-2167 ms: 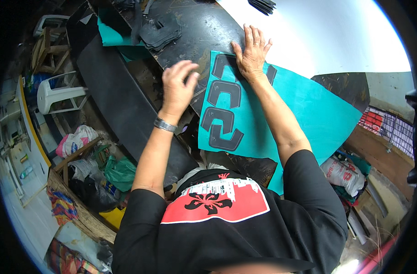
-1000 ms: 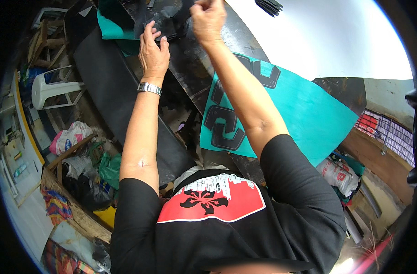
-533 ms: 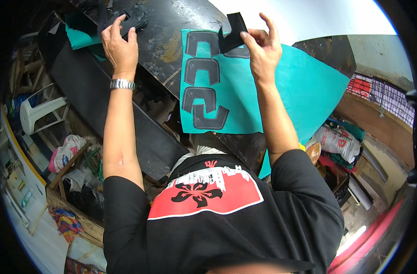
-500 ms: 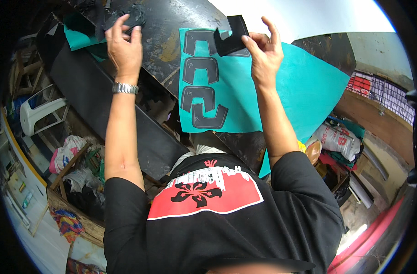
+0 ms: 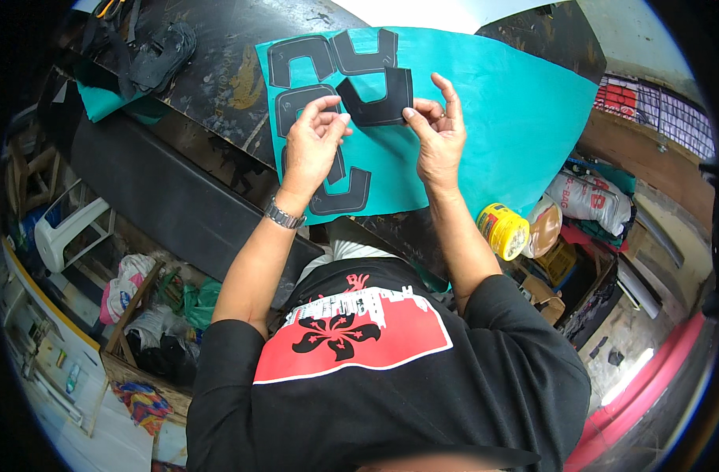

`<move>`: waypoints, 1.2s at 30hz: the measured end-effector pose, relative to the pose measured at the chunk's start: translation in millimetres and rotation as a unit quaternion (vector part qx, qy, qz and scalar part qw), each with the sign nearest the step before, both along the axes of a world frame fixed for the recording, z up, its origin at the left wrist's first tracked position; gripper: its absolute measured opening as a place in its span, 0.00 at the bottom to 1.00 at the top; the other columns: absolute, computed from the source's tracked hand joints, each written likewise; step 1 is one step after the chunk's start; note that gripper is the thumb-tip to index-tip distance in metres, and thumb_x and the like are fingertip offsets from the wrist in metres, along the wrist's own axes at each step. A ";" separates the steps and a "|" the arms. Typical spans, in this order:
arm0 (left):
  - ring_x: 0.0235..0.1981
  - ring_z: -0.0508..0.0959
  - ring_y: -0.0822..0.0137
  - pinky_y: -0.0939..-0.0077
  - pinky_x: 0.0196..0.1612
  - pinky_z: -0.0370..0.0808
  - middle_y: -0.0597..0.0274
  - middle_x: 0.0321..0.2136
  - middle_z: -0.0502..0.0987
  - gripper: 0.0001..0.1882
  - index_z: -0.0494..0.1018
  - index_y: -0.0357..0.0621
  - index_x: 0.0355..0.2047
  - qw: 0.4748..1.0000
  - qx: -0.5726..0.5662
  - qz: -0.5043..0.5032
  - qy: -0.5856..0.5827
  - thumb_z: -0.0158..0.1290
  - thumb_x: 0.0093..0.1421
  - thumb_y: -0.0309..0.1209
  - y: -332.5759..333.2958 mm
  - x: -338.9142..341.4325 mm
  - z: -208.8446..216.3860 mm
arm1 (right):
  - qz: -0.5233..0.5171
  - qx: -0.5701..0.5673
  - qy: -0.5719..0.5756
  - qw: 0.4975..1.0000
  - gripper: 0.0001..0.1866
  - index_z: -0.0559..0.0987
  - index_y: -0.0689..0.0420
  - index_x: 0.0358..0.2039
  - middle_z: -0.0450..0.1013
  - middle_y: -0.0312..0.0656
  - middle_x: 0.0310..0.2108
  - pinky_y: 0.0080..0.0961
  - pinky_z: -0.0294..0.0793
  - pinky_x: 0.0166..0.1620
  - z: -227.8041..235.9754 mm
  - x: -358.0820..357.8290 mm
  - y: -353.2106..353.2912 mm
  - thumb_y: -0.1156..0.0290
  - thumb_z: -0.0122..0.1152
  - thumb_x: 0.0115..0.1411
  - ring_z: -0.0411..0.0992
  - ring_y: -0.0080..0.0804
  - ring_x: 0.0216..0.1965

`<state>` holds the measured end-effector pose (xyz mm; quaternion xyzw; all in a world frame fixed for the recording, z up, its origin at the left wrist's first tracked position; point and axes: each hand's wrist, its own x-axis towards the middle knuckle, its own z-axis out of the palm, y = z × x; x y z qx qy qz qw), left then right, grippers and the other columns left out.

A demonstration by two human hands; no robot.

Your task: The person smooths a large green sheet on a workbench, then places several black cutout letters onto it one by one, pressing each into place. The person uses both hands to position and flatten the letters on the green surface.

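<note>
My right hand (image 5: 440, 141) pinches a black U-shaped cut piece (image 5: 384, 108) by its lower right corner, thumb in front, index finger raised. The piece is held above a green sheet (image 5: 485, 141). At the piece's left edge is my left hand (image 5: 316, 149), fingers loosely curled and thumb apart; whether the fingertips touch it is hard to tell. Several similar black pieces with pale outlines lie on the sheet, among them one at the top left (image 5: 300, 59), one at the top middle (image 5: 365, 51) and one near the front edge (image 5: 343, 197). My left hand partly covers others.
On the dark table (image 5: 218, 47) at the far left sits a pile of black pieces (image 5: 164, 59). A long black panel (image 5: 170, 189) runs along the left. A yellow tub (image 5: 503, 232) stands right of my right forearm. A white plastic chair (image 5: 68, 236) is at the left.
My left hand has come from the black pile to the left edge of the held piece. My right hand has drawn the piece slightly nearer and still grips it.
</note>
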<state>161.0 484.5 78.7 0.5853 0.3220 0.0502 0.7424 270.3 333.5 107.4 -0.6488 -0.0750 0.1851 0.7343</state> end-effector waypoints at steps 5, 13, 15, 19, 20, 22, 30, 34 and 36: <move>0.44 0.81 0.66 0.76 0.44 0.79 0.56 0.45 0.78 0.26 0.62 0.34 0.61 0.975 -0.217 0.046 -0.008 0.51 0.69 0.36 -10.5 -0.6 0.8 | 0.027 0.069 0.081 0.994 0.35 0.64 0.59 0.64 0.78 0.41 0.36 0.20 0.75 0.43 17.6 4.9 -2.1 0.85 0.63 0.57 0.74 0.21 0.38; 0.32 0.81 0.74 0.81 0.31 0.80 0.62 0.38 0.79 0.15 0.74 0.36 0.48 0.999 0.003 0.045 0.015 0.60 0.63 0.30 1.1 8.4 -6.5 | 0.035 -0.168 -0.096 0.981 0.32 0.68 0.57 0.63 0.76 0.37 0.30 0.17 0.72 0.36 -13.5 8.7 -5.8 0.83 0.62 0.57 0.71 0.18 0.30; 0.27 0.81 0.75 0.81 0.27 0.78 0.62 0.33 0.81 0.13 0.76 0.36 0.44 0.995 0.087 0.041 0.030 0.61 0.61 0.29 1.6 11.5 -4.4 | 0.031 -0.225 -0.123 0.966 0.31 0.68 0.56 0.62 0.75 0.36 0.27 0.17 0.71 0.33 -21.8 9.3 -7.1 0.83 0.62 0.57 0.69 0.17 0.28; 0.26 0.82 0.73 0.79 0.28 0.77 0.61 0.28 0.82 0.21 0.72 0.39 0.51 0.982 0.179 0.032 0.046 0.62 0.58 0.27 4.1 17.2 -0.6 | 0.012 -0.219 -0.143 0.965 0.32 0.68 0.55 0.63 0.74 0.35 0.26 0.17 0.70 0.32 -30.2 11.9 -7.2 0.83 0.62 0.57 0.67 0.16 0.27; 0.25 0.82 0.72 0.78 0.28 0.77 0.61 0.28 0.82 0.24 0.70 0.40 0.53 0.980 0.192 0.038 0.034 0.63 0.57 0.26 4.4 18.4 -0.2 | 0.007 -0.219 -0.139 0.966 0.32 0.68 0.55 0.63 0.74 0.35 0.26 0.17 0.69 0.32 -31.3 12.4 -7.0 0.83 0.62 0.57 0.67 0.16 0.27; 0.25 0.81 0.74 0.80 0.28 0.77 0.61 0.28 0.82 0.29 0.66 0.42 0.58 0.972 0.227 0.025 0.046 0.63 0.57 0.26 6.0 21.1 -0.6 | 0.001 -0.214 -0.142 0.966 0.32 0.68 0.55 0.63 0.74 0.34 0.26 0.16 0.68 0.31 -33.4 12.5 -7.0 0.82 0.62 0.57 0.66 0.16 0.26; 0.26 0.83 0.71 0.76 0.31 0.78 0.61 0.28 0.83 0.33 0.64 0.46 0.60 0.946 0.312 -0.013 0.082 0.65 0.56 0.29 7.0 23.0 0.3 | -0.002 -0.208 -0.142 0.968 0.32 0.67 0.55 0.64 0.74 0.32 0.28 0.14 0.67 0.32 -42.0 11.1 -10.1 0.83 0.62 0.59 0.66 0.14 0.28; 0.27 0.83 0.70 0.74 0.32 0.78 0.61 0.28 0.83 0.33 0.65 0.47 0.59 0.942 0.323 -0.021 0.088 0.66 0.55 0.29 8.5 23.8 1.6 | -0.004 -0.209 -0.140 0.968 0.32 0.66 0.56 0.64 0.74 0.32 0.28 0.13 0.67 0.33 -42.9 10.8 -9.9 0.83 0.62 0.59 0.67 0.13 0.29; 0.26 0.83 0.69 0.73 0.31 0.78 0.62 0.27 0.83 0.33 0.65 0.48 0.59 0.938 0.334 -0.026 0.088 0.66 0.54 0.30 9.3 25.1 2.4 | -0.006 -0.209 -0.137 0.968 0.32 0.66 0.56 0.64 0.74 0.32 0.28 0.13 0.67 0.33 -42.8 10.6 -9.3 0.83 0.62 0.59 0.67 0.13 0.29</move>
